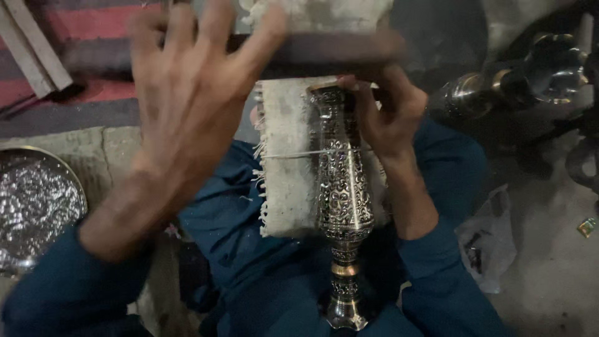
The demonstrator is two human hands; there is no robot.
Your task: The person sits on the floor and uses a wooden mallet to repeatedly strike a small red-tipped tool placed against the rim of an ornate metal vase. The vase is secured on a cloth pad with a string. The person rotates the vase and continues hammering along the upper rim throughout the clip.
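Brass vase, tall and covered in embossed pattern, is lying lengthwise over the person's lap, its flared foot pointing toward the bottom of the view and its narrow neck toward the top. It is resting against a pale, frayed cloth pad, with a thin white string crossing both at mid-height. The right hand is closing around the upper neck of the vase, fingers curled over it, so this grip is holding the vase. A dark bar is running across the view just above that hand; it is blurred, and whether the hand is also touching it is hard to tell. The left hand is hovering raised near the camera, fingers spread wide and blurred, its grip open and holding nothing. Blue sleeves are covering both forearms. At the left edge a round metal bowl with a hammered, glinting inside is sitting on the stone floor, well apart from the vase. At the upper right, more shiny metal vessels are lying in shadow, and a crumpled plastic bag is lying beside the right elbow
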